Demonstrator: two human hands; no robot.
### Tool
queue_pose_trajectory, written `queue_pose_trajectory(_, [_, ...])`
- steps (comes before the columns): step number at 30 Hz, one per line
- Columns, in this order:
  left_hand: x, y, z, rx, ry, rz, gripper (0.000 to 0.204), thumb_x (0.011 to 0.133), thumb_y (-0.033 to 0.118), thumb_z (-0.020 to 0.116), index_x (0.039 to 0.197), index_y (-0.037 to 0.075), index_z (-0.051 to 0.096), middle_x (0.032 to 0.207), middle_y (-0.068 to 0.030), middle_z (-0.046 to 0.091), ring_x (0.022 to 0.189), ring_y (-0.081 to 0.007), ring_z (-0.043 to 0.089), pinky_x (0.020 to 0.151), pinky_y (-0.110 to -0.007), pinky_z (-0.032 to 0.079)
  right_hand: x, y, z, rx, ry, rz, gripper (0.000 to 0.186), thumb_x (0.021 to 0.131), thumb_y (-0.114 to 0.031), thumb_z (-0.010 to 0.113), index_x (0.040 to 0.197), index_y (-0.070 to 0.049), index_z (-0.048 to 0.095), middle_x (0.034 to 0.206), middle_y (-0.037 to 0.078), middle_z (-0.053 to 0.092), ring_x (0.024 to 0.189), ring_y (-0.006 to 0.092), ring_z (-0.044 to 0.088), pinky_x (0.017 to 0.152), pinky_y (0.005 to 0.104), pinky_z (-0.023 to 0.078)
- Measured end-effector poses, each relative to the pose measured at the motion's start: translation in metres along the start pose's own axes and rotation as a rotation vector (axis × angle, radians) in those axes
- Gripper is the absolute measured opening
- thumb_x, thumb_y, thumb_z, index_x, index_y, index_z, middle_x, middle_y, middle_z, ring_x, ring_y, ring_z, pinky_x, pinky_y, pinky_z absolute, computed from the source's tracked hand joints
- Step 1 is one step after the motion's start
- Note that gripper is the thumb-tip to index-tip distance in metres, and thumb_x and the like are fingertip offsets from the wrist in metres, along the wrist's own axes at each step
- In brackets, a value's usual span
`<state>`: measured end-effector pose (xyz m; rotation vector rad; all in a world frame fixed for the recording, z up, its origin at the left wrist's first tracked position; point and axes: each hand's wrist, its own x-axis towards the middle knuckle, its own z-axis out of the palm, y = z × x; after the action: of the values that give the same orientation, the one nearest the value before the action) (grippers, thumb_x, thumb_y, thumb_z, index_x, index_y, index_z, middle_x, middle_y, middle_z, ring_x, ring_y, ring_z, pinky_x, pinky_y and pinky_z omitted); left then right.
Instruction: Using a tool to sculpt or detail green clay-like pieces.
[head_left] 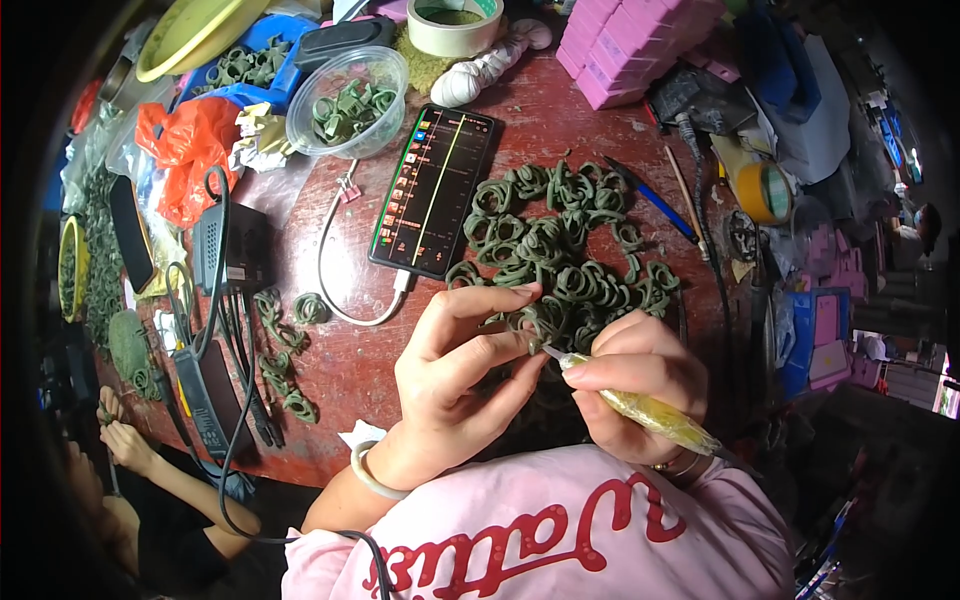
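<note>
My left hand point(440, 375) pinches a small dark green ring point(536, 325) between thumb and fingers; part of the ring is hidden by the fingertips. In my right hand point(645, 365) is a pen-shaped tool point(655, 415) with a yellow handle wrapped in clear film. Its thin tip points left, right at the held ring; whether it touches cannot be made out. Just beyond both hands lies a heap of similar green rings point(560, 235) on the worn red table point(350, 375).
A lit phone point(435, 190) with a white cable lies left of the heap. Behind stand a clear tub point(350, 105) of green pieces and stacked pink blocks point(635, 45). A blue pen point(655, 200) lies right. Black cords run at left, where another person's hands point(125, 435) show.
</note>
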<state>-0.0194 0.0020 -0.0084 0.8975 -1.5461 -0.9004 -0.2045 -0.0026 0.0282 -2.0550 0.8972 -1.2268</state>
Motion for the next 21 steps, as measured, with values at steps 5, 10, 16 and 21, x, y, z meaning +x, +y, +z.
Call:
queue_pose_trajectory(5, [0.0, 0.001, 0.001, 0.01, 0.004, -0.003, 0.019, 0.073, -0.011, 0.075, 0.087, -0.006, 0.064, 0.112, -0.0186, 0.056, 0.107, -0.0328, 0.065, 0.083, -0.034, 0.058, -0.001, 0.0, 0.004, -0.019, 0.019, 0.004, 0.014, 0.082, -0.002, 0.068, 0.096, -0.002, 0.067, 0.078, 0.008, 0.057, 0.062, 0.0194, 0.055, 0.058, 0.0309, 0.046])
queue_pose_trajectory(10, [-0.001, 0.0, 0.001, 0.022, -0.027, 0.019, 0.017, 0.073, -0.008, 0.076, 0.086, -0.005, 0.065, 0.113, -0.0189, 0.057, 0.106, -0.0323, 0.066, 0.081, -0.034, 0.059, -0.002, 0.002, 0.004, -0.086, 0.017, -0.067, 0.017, 0.081, -0.002, 0.067, 0.098, -0.001, 0.066, 0.082, 0.011, 0.057, 0.064, 0.0206, 0.055, 0.058, 0.0317, 0.047])
queue_pose_trajectory(16, [-0.007, -0.005, 0.001, -0.459, -0.05, -0.245, 0.014, 0.079, -0.009, 0.072, 0.09, -0.004, 0.065, 0.121, -0.0159, 0.056, 0.117, -0.0285, 0.06, 0.091, -0.032, 0.054, 0.0, 0.0, -0.012, -0.107, 0.11, 0.092, 0.021, 0.079, -0.002, 0.071, 0.1, -0.003, 0.067, 0.087, 0.008, 0.063, 0.072, 0.021, 0.059, 0.063, 0.0312, 0.049])
queue_pose_trajectory(21, [-0.007, -0.008, 0.001, -0.677, -0.037, -0.423, 0.018, 0.083, -0.013, 0.066, 0.099, -0.004, 0.063, 0.128, -0.0154, 0.052, 0.124, -0.029, 0.054, 0.093, -0.03, 0.053, -0.004, -0.002, -0.015, 0.128, 0.051, 0.17, 0.019, 0.085, -0.007, 0.073, 0.101, -0.001, 0.066, 0.092, 0.009, 0.068, 0.072, 0.0194, 0.062, 0.065, 0.0294, 0.049])
